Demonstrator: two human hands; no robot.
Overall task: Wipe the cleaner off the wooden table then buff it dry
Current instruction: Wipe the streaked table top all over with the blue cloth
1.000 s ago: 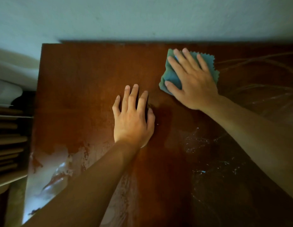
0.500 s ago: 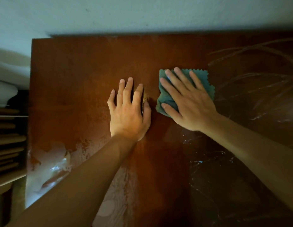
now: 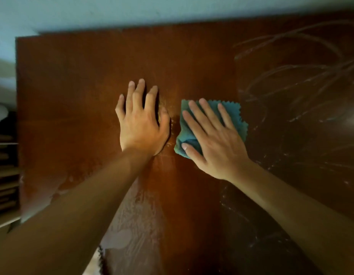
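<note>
A dark reddish wooden table [image 3: 73, 92] fills the view. My right hand [image 3: 215, 143] lies flat with spread fingers on a folded teal cloth [image 3: 234, 116] with zigzag edges, pressing it onto the tabletop near the middle. Just left of the cloth, my left hand [image 3: 142, 126] rests palm down on the bare wood, fingers slightly apart, holding nothing. Whitish cleaner streaks [image 3: 303, 76] curl across the right part of the table, and a pale wet smear [image 3: 132, 225] shows near the front between my forearms.
A pale wall [image 3: 172, 10] runs along the table's far edge. Left of the table stands a slatted wooden piece [image 3: 4, 185], with a pale object [image 3: 1, 88] above it. The table's left edge is close to these.
My right hand has slid the cloth from the far edge toward me, ending beside my left hand. The left hand has stayed put on the wood.
</note>
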